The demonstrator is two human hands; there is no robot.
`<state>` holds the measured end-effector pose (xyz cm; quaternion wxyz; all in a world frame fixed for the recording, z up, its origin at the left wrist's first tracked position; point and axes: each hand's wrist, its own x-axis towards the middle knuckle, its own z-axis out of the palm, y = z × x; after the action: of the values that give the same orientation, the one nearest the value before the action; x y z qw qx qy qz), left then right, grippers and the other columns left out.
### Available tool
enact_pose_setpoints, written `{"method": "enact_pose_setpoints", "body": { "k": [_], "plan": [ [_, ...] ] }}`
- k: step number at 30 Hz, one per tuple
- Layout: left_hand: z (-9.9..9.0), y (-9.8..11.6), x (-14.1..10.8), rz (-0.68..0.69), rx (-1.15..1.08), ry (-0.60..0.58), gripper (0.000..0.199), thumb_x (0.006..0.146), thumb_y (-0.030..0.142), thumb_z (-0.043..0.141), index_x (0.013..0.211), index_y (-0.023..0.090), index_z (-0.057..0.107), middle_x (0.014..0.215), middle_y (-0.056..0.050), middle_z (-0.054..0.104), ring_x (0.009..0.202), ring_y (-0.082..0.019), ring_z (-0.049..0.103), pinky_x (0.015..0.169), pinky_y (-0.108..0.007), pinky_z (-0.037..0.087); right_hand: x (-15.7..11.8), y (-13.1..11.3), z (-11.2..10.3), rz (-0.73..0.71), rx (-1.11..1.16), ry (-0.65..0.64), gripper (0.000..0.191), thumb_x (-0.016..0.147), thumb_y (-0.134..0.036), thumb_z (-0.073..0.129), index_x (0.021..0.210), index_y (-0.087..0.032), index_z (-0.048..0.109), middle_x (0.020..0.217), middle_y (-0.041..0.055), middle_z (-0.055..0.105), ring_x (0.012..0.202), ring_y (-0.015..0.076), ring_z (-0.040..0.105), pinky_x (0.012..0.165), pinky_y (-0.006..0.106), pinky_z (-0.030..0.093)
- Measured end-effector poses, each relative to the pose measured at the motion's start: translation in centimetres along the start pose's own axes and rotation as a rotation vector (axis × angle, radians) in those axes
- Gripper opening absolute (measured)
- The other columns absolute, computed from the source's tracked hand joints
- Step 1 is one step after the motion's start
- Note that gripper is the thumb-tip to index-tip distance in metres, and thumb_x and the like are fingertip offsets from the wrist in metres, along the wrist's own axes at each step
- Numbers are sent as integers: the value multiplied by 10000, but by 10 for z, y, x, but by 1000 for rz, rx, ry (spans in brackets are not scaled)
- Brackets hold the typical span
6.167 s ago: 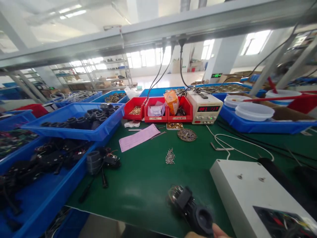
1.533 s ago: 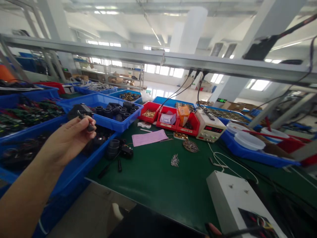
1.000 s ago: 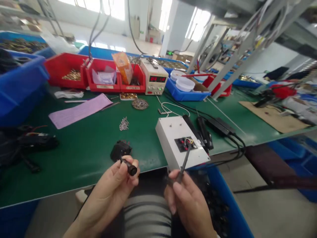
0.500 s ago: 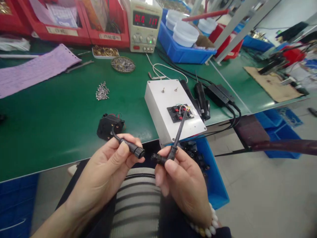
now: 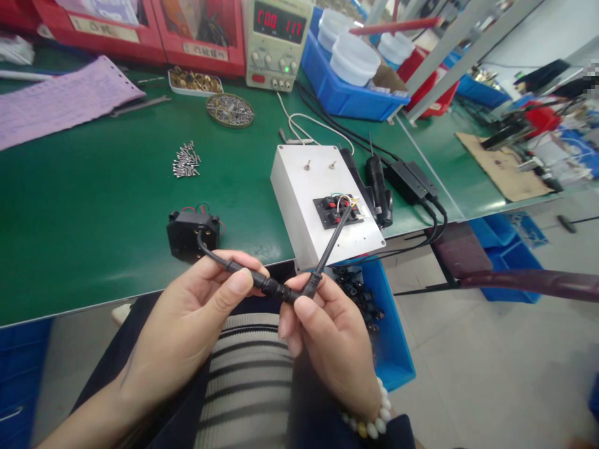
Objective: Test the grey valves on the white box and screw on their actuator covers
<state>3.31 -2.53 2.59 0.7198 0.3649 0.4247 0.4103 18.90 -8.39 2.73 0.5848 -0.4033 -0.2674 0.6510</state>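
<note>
My left hand [image 5: 196, 318] pinches a black cable connector [image 5: 248, 275], whose cord runs back to a small black square device [image 5: 191, 234] on the green bench. Between the fingers of my right hand [image 5: 334, 330] is an angled black connector [image 5: 306, 288]. The ends of the two connectors meet in front of my lap; how deeply they are joined I cannot tell. From the angled one, a cable [image 5: 332, 240] leads up to the black terminal block [image 5: 337, 211] on a silver box [image 5: 299, 187].
A power supply [image 5: 276, 47] with a lit red display stands behind. Loose screws [image 5: 186, 161], a round dish [image 5: 230, 111] and a pink paper [image 5: 70, 103] lie on the bench. Black screwdriver-like tools [image 5: 378, 187] rest beside the box. Below is a blue bin [image 5: 397, 349].
Both connectors were apart; now their ends touch in line between my hands. The black device has shifted slightly left and turned on the bench. The camera view has shifted a little.
</note>
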Motion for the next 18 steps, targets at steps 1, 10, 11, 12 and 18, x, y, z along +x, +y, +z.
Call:
{"method": "enact_pose_setpoints", "body": {
  "k": [1,10,11,12,18],
  "plan": [
    [-1,0,0,10,43,13,198,824,457,829,910,286,783,852,68,756,827,-80,716,751,-53,551,-1,-1,1,-4,-38,16,107,980,-283,716,1025,-201,665,719,-15,692,527,58,557,529,137,456],
    [1,-5,0,17,-29,17,194,821,478,824,913,316,771,937,75,770,916,-132,756,832,-155,607,3,4,2,-74,-91,33,77,1003,-276,678,1027,-208,652,750,-5,698,585,89,610,586,180,516],
    [1,-5,0,16,-14,24,201,824,481,820,915,310,769,934,70,775,917,-138,761,834,-158,609,4,5,2,-78,-96,27,72,1005,-269,675,1026,-205,651,756,-5,698,591,86,612,591,177,518],
    [1,-5,0,17,19,37,208,828,476,819,922,298,767,927,62,780,911,-137,765,828,-146,604,4,5,2,-78,-113,30,68,1005,-263,676,1023,-203,650,760,-7,696,596,82,614,597,171,518],
    [-1,-4,3,-33,73,43,300,817,501,821,923,231,740,880,20,795,848,-155,772,792,-154,610,4,4,4,-84,-224,74,69,998,-250,685,1022,-201,642,772,-18,695,623,66,625,615,143,525]
  ]
}}
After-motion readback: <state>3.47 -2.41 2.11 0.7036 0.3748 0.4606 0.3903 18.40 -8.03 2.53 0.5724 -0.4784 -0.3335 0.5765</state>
